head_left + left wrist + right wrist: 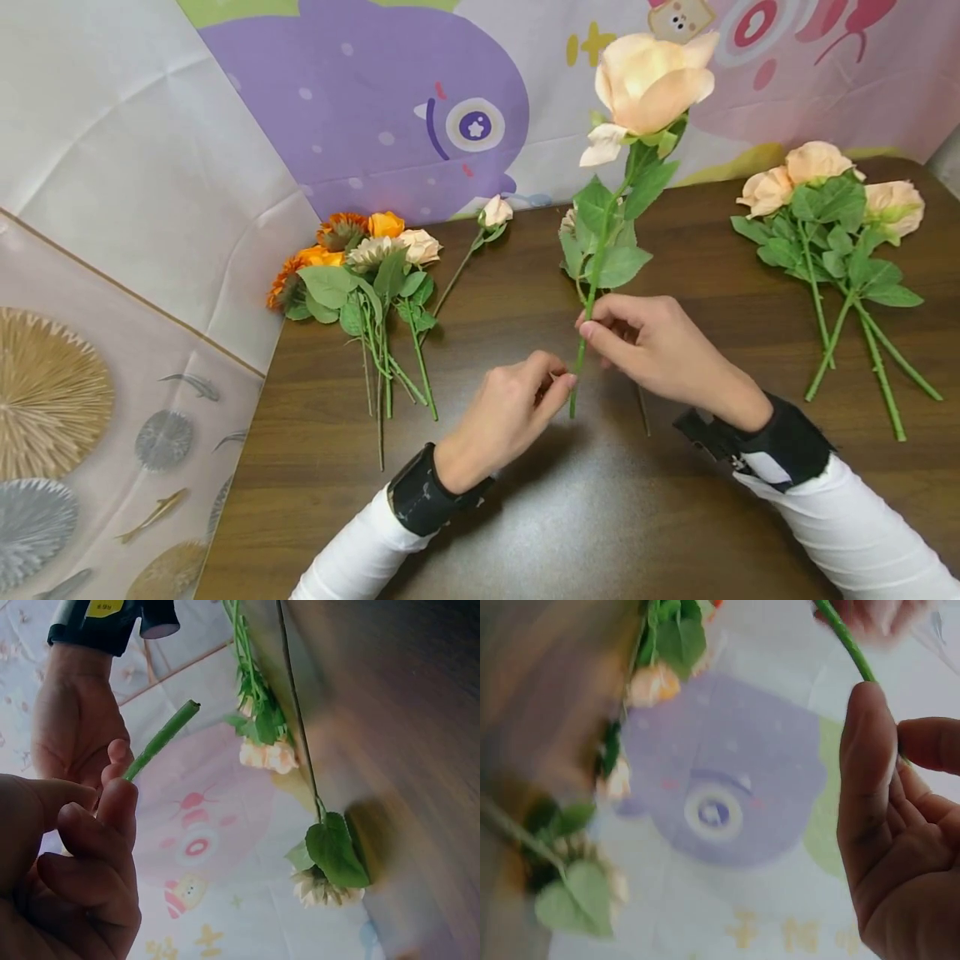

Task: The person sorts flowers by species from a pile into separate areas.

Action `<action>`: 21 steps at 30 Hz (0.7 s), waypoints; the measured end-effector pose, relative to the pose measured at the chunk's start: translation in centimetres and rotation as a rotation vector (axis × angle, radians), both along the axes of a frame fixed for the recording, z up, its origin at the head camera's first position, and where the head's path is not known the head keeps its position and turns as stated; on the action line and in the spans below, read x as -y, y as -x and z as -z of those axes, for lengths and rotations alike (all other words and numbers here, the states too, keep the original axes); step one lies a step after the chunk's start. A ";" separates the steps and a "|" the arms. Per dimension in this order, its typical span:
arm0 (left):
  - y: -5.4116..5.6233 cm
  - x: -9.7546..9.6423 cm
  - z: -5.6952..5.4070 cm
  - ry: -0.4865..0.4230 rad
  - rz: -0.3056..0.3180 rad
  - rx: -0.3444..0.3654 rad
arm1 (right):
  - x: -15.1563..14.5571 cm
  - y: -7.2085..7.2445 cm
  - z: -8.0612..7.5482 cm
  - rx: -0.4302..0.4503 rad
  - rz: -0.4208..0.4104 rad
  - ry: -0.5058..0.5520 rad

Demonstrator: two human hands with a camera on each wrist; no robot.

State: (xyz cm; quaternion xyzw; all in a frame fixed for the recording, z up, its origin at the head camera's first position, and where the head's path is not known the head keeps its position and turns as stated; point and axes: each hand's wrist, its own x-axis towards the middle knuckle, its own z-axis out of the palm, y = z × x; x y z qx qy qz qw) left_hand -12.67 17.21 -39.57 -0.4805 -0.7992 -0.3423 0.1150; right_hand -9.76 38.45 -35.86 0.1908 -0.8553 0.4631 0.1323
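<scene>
A large peach rose stands upright above the table, its green stem running down between both hands. My right hand pinches the stem between thumb and fingers, below the leaves. Lower down, my left hand has its thumb and forefinger at the stem near its cut end, which sticks out past the fingertips. Behind the held rose, a pale flower with green leaves and a thin stem lies on the table, partly hidden in the head view.
At the left lies a bunch of orange and cream flowers, with a single cream rosebud beside it. Several peach roses lie on the right of the brown table. A cartoon-printed cloth hangs behind.
</scene>
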 end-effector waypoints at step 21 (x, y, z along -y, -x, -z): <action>0.0 0.1 0.0 0.036 -0.058 -0.037 | -16.9 -1.4 -3.0 0.294 0.808 -0.389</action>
